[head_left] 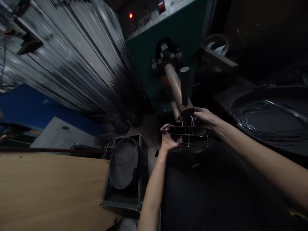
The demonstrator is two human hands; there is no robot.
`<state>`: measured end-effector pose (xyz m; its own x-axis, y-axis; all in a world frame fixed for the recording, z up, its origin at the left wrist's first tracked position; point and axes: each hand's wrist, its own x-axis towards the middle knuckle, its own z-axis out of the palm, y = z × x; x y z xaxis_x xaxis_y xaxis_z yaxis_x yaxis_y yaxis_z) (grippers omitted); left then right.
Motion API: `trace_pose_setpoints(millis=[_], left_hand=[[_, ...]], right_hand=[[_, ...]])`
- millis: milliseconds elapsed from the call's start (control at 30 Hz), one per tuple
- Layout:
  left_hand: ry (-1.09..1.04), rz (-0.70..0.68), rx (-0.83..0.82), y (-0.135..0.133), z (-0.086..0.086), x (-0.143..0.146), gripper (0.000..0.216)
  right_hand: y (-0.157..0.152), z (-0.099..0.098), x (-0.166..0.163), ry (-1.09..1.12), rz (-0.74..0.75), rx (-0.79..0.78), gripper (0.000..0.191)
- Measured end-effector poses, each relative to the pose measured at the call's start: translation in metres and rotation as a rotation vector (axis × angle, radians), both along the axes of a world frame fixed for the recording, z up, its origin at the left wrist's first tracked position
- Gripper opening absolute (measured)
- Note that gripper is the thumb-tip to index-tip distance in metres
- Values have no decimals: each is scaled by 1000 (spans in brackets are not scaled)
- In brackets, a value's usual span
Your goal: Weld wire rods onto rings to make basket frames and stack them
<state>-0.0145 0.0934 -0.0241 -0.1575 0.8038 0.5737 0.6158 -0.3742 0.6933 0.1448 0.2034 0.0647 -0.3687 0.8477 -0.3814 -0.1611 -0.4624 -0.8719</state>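
Observation:
A small round wire frame point(188, 136) sits low under the arms of a green machine that looks like a spot welder point(173, 80). My left hand point(168, 139) grips its left side, fingers curled and thumb on the near wires. On the far right my right hand point(204, 117) is closed at the frame's upper edge, just beside the machine's electrode head point(188, 109); its fingertips are partly hidden in shadow. A tiny red glow shows on the wire below the electrode. The frame's underside is too dark to make out.
Left of my arms, a grey round tray point(122, 163) with wire rings rests in a crate point(120, 203). A wooden board point(53, 189) lies at the lower left. Wire hoops fill a large dark basin point(271, 122) on the right. Long metal wires point(79, 48) stand behind.

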Motion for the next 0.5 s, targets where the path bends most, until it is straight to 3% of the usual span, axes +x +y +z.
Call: trace_pose_setpoints(millis=[233,500], left_hand=[[-96,-21,-67,-4,2,-5,58],[-269,-73,-97,2,5,-7,78]], right_hand=[[-5,0,-8,9,-22,34,30],[-1,3,-20,-105,-1,46,20]])
